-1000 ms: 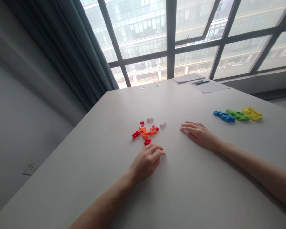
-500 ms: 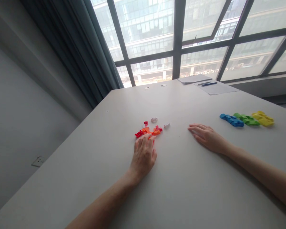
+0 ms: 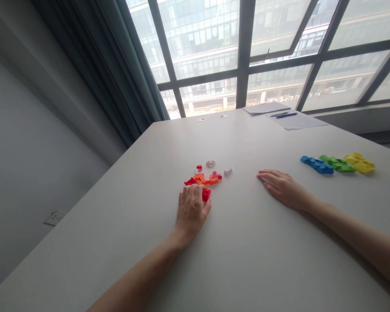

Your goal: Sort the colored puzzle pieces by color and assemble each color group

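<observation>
Your left hand (image 3: 191, 209) pinches 1 blocky red plastic piece (image 3: 206, 194), likely too small to palm; angular orange plastic pieces (image 3: 199, 178) just beyond. Right hand (image 3: 278, 185) lies open, flat.

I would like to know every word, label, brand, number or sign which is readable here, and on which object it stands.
There is no readable text anywhere.
Red piece at the left hand, blue piece, green piece, yellow piece: no lettering can be made out.
Papers and pen: any writing is too small or washed out to read.
Wall socket: any marking is too small to read.
</observation>
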Tool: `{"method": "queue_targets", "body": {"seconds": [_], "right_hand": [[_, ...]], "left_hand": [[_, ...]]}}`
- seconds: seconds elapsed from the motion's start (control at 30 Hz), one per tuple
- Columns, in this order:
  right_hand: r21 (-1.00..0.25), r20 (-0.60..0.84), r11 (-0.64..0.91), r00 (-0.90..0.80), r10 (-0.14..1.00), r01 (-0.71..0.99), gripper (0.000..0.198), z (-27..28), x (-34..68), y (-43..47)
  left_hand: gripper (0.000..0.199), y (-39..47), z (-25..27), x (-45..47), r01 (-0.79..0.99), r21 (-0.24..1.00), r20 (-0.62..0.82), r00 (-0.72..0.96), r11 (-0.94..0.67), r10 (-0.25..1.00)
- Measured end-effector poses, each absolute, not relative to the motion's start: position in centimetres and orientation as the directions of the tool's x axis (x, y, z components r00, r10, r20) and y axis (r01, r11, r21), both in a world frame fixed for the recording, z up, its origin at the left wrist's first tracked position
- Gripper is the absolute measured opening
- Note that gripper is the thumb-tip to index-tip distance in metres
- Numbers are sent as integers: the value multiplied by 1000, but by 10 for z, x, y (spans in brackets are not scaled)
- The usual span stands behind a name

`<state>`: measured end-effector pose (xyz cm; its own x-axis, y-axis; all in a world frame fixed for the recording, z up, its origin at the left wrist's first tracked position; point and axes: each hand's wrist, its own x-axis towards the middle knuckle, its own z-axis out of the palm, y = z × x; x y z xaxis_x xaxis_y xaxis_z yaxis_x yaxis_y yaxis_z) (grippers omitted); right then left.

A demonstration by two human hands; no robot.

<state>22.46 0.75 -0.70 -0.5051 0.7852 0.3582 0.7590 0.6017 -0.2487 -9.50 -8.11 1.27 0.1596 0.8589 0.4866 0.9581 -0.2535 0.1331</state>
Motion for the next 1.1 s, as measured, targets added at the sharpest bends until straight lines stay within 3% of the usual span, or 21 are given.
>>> {"method": "queue_targets", "body": {"seconds": [0.47, 0.63, 0.8, 0.93, 1.1], "right_hand": [[-199, 395, 595, -492, 776, 779, 36, -8, 221, 6], [-128, 412, 598, -506, 758, 791, 35, -4, 216, 2], [-15, 421, 688, -620, 662, 725, 44, 11, 195, -11], [-171, 436, 783, -667, 605, 598, 37, 12, 156, -22], [-368, 458, 779, -630, 628, 508, 21, 5, 120, -32]], "left_hand": [[35, -81, 11, -95, 868, 252, 521, 250, -427, 816], [38, -82, 14, -94, 834, 267, 510, 303, -483, 805], [39, -81, 14, -94, 809, 312, 518, 295, -498, 803], [40, -81, 13, -95, 798, 334, 508, 296, -501, 809], [39, -80, 13, -96, 785, 339, 495, 319, -518, 808]]}}
